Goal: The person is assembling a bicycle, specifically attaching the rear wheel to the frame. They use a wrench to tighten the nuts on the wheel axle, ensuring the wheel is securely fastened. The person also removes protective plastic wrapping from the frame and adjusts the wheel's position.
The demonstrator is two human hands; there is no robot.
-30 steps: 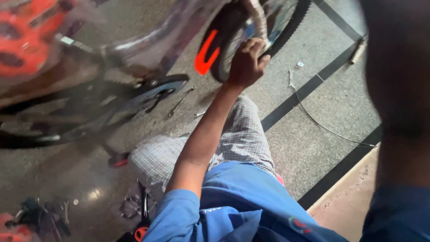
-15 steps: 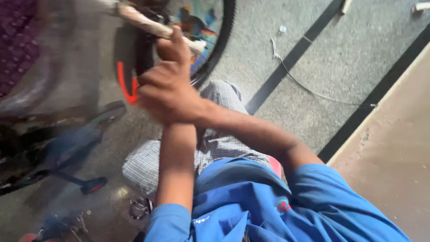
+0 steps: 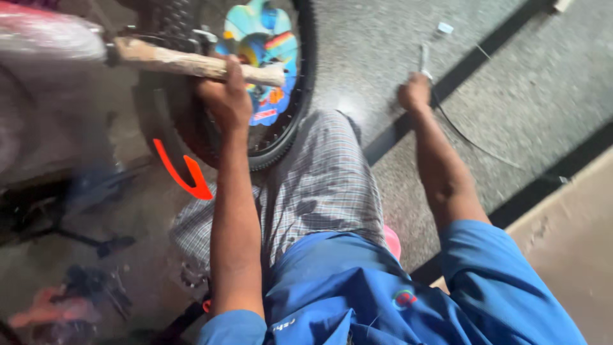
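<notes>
The left hand [image 3: 225, 96] is closed around a wooden handle [image 3: 191, 64] lying across the bicycle wheel [image 3: 268, 83], far left. The right hand [image 3: 415, 92] grips a thin metal tool [image 3: 424, 61] on the floor [image 3: 511, 96], far right.
</notes>
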